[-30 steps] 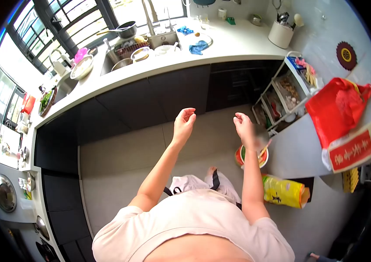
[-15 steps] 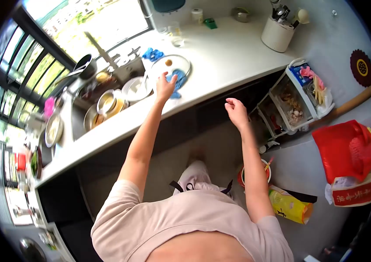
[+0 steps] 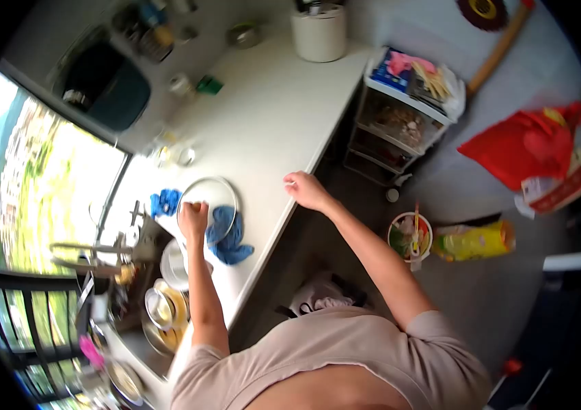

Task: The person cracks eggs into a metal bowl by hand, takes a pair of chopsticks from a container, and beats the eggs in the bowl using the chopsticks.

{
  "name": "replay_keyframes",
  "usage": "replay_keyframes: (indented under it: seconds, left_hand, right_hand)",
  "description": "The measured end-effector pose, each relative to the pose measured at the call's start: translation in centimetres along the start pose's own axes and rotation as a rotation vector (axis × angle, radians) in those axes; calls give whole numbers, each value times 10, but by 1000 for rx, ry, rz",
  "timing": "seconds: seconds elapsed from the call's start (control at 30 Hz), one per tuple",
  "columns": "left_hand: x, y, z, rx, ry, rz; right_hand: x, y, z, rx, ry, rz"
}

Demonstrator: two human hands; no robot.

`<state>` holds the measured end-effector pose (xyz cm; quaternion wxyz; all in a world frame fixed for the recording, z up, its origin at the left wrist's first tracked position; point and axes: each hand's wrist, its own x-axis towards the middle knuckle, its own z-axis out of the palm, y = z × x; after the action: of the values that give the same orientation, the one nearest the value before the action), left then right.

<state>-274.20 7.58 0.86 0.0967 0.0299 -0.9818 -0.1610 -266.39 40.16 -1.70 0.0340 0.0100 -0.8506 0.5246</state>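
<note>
A round glass pot lid with a pale rim is on the white counter, partly over a crumpled blue cloth. My left hand is closed at the lid's knob, and its fingers cover the knob. Over the counter's front edge is my right hand, its fingers curled together and nothing clearly visible in them. A second, brighter blue cloth lies just beyond the lid.
To the left, the sink contains bowls and pots. A white utensil holder stands at the back of the counter. A drawer cart, a waste bin and a yellow bag are at the right.
The view has turned right. My left hand has come down from above the lid and closed at its knob. My right hand has moved nearer the counter's edge, its fingers still curled.
</note>
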Motion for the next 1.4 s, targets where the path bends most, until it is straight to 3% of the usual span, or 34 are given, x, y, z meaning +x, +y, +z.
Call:
replay_keyframes:
  seconds: [0.13,0.23,0.4,0.47,0.7,0.9,1.03,1.13,1.4]
  left_hand:
    - [-14,48,-39,-133,155,27]
    - [-31,105,-62,-213,219,189]
    - [-97,229,-50,-459,73,558]
    - [-150,278,-44,-503,-108,680]
    - [-423,403,-42,-629,-466,1236]
    - [-667,454,-60,-673,-760,1602]
    - [-814,468,-82,-651,-923,1846]
    - [-922,475,-92,-665,-1012,2039]
    - [-1219,476,-136,-674,-1309,2431]
  right_hand:
    - [-19,-11,-25,30,71,16]
    - [-57,-16,-57,125,183,77]
    - [-167,-13,-124,110,567,51]
    - [-233,-5,-151,69,685,93]
    - [-552,13,-207,98,1222,243]
    - [-815,-18,-175,197,1738,583]
    - [-944,-63,-133,623,2062,285]
    - [-1031,-88,-103,617,2276,123]
    - [-1270,-108,-49,426,2769,159]
